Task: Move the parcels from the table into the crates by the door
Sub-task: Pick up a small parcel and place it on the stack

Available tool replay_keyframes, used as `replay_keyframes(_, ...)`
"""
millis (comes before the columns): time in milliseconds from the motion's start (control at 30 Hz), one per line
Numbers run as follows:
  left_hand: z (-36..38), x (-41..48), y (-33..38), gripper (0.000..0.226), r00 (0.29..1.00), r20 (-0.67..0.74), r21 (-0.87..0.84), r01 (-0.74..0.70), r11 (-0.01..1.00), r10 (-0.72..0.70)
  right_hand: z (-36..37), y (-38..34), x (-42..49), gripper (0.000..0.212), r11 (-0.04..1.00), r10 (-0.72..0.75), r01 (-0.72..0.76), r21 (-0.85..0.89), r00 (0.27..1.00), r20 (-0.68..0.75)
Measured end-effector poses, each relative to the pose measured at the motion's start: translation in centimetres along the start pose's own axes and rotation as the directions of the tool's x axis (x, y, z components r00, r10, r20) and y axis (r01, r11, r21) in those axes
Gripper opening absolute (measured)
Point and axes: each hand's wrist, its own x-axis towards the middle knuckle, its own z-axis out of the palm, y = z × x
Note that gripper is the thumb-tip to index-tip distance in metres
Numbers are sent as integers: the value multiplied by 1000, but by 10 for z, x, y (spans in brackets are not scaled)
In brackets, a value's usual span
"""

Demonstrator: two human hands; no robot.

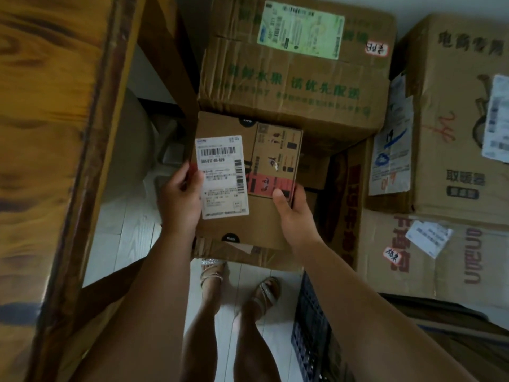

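The flat cardboard parcel (pixel 234 216) hangs beside the wooden table (pixel 41 133), before stacked cartons (pixel 289 86) — left hand (pixel 181 194) curled round its edge by the white shipping label (pixel 221 175), right hand (pixel 292 213) gripping the opposite edge, thumb on top.

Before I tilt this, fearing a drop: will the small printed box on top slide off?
Probably: the small printed box seems to lie loose on the flat parcel, pinned only by the right hand's thumb. Its cardboard looks stiff, likely light.
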Motion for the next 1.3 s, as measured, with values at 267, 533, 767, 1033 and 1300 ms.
replay_keyframes(267, -3, -7, -9, 19, 997, 38, 116, 59, 992, -63, -3, -2, -1, 61, 987, 124, -119, 112, 991, -43)
replay_keyframes(533, -1, 3, -1, 17, 998, 43, 66, 48, 997, -50, -2, -21, 7, 43, 998, 26, -22, 64, 997, -73)
replay_keyframes(767, 4, 12, 2, 14, 1000, -12, 74, 16, 997, -16, 1, -26, 15, 37, 998, -48, 44, -46, 993, -105)
replay_keyframes(1033, 3, 4, 5, 26, 999, -36, 220, -8, 975, 16, 4, -31, 6, 48, 997, 41, -45, -60, 997, -65)
replay_keyframes(1300, -3, -6, -4, 28, 999, -50, 205, -2, 979, 13, 7, -33, -2, 51, 998, 17, -20, -59, 999, -41)
